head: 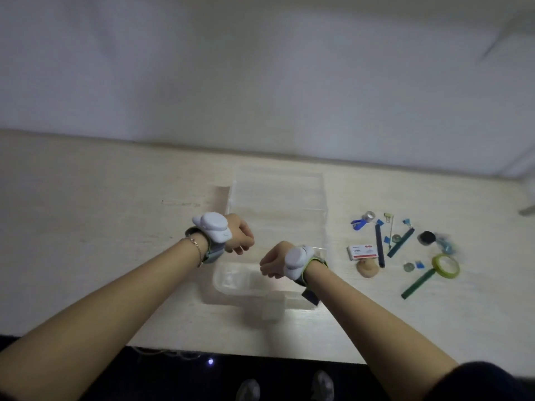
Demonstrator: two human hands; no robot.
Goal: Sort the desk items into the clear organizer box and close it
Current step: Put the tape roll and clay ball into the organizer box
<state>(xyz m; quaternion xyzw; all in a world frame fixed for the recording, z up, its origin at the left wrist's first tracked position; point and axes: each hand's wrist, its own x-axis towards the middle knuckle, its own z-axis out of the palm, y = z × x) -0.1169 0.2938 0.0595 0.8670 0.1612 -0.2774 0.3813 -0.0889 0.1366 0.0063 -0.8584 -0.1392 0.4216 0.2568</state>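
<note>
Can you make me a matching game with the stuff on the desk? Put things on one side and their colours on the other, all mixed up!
Things:
1. tape ring
2. stapler
3. staple box
4. little round pot

Colours:
A. white and red
B. black
C. yellow-green
D. blue

Right pairs: 1-C, 2-D, 3-A, 4-B.

All four lie on the desk, to the right of the clear organizer box.
</note>
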